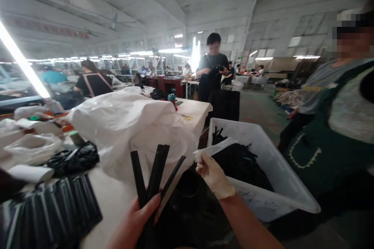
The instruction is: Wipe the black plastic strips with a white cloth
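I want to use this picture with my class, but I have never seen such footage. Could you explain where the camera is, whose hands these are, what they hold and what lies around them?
The one camera sits on a person's head, looking forward and down. The bare left hand grips a fan of flat black strips. The right hand, in a pale glove, holds a clear plastic sleeve at the edge of a white plastic crate filled with black items. On the pale worktable lie a large white plastic bag and a row of black sleeves. Other workers stand nearby.
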